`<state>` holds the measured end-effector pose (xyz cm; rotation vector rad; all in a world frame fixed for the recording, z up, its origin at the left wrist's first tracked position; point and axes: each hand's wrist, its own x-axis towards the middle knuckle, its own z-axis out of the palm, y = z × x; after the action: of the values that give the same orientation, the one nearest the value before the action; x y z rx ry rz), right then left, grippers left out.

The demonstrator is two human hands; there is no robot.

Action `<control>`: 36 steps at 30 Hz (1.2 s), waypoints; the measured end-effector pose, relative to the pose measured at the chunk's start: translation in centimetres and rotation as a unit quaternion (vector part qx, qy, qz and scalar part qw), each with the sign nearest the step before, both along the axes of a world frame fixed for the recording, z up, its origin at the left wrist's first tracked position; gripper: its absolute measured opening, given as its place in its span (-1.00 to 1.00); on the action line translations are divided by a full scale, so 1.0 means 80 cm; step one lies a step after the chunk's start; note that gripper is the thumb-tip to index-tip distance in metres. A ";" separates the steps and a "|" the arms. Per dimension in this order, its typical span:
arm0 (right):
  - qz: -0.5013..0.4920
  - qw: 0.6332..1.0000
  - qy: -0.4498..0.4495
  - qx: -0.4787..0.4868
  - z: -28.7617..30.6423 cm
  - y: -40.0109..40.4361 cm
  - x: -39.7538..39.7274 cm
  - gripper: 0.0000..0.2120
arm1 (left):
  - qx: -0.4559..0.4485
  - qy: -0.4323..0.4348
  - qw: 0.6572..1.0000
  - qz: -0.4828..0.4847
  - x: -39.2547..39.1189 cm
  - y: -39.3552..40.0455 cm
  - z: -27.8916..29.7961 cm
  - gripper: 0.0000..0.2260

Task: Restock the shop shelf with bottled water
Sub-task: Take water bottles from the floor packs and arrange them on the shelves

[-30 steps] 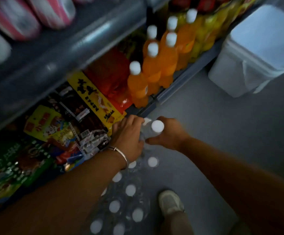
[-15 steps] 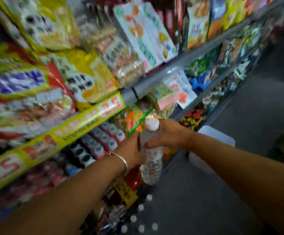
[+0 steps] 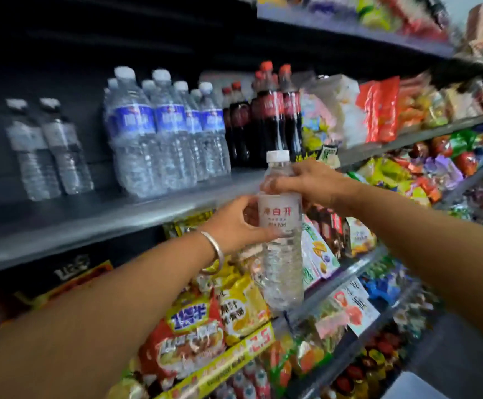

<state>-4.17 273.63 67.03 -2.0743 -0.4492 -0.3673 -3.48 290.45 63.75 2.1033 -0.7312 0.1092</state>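
**Water bottle held upright in front of the drinks shelf**

A clear water bottle point(image 3: 281, 226) with a white cap and a pale label printed in red is held upright in mid-air, its long axis close to vertical, the cap uppermost. It is gripped by both hands at once. The neck and shoulder, just under the cap, are wrapped by the curled fingers of the right hand point(image 3: 306, 182), which reaches in from the right. The labelled middle is pinched between thumb and fingers of the left hand point(image 3: 234, 226), which comes in from the left and lower down; a silver bangle point(image 3: 216, 256) is worn on that wrist.

The bottle is seen just in front of the edge of the grey shelf point(image 3: 90, 226), with its base hanging below the shelf board and its cap above it. A lift is therefore judged necessary before the base can be cleared over the edge and set down.

On the shelf beyond, a bare stretch of board lies up and to the left of the hands. It is flanked by two small water bottles point(image 3: 48, 148) at the far left and a cluster of blue-labelled water bottles point(image 3: 165, 133) further right, with cola bottles point(image 3: 266, 116) next to those. The left hand is the nearer to that stretch.
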 end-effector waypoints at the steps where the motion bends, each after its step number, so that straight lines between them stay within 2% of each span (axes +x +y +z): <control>1: 0.005 1.000 -0.017 0.011 0.020 0.005 0.004 -0.54 | -0.009 -0.009 1.000 0.010 0.000 0.006 0.020 -0.59; 3: 0.021 0.998 -0.043 0.029 0.059 0.020 0.012 -0.58 | -0.022 -0.029 0.999 0.034 0.001 0.020 0.057 -0.60; 6: 0.059 0.994 -0.079 0.043 0.106 0.045 0.028 -0.49 | -0.045 -0.049 0.996 0.055 -0.002 0.045 0.101 -0.66; 9: 0.098 0.989 -0.095 0.055 0.146 0.078 0.042 -0.61 | -0.072 -0.062 0.992 0.084 -0.006 0.075 0.136 -0.79; 11: 0.121 0.985 -0.111 0.059 0.168 0.104 0.051 -0.59 | -0.081 -0.072 0.988 0.110 -0.008 0.099 0.155 -0.82; 13: 0.157 0.978 -0.120 0.067 0.186 0.133 0.060 -0.55 | -0.091 -0.081 0.983 0.136 -0.011 0.124 0.170 -0.79; 15: 0.182 0.973 -0.125 0.070 0.201 0.164 0.068 -0.52 | -0.108 -0.088 0.975 0.174 -0.015 0.149 0.182 -0.68; 20: 0.234 0.962 -0.128 0.065 0.222 0.248 0.083 -0.65 | -0.113 -0.102 0.950 0.274 -0.027 0.220 0.194 -0.68; 24: 0.250 0.958 -0.120 0.067 0.222 0.318 0.097 -0.67 | -0.102 -0.105 0.935 0.323 -0.032 0.279 0.193 -0.69; 31: 0.237 0.964 -0.119 0.034 0.220 0.431 0.126 -0.61 | -0.036 -0.076 0.926 0.369 -0.014 0.390 0.178 -0.69; 36: 0.220 0.969 -0.110 0.027 0.215 0.503 0.149 -0.68 | 0.022 -0.038 0.920 0.388 0.008 0.469 0.163 -0.60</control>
<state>7.77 313.90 84.20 -1.8219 -1.0007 -0.3378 -2.81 327.95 76.82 2.3280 0.1037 0.6124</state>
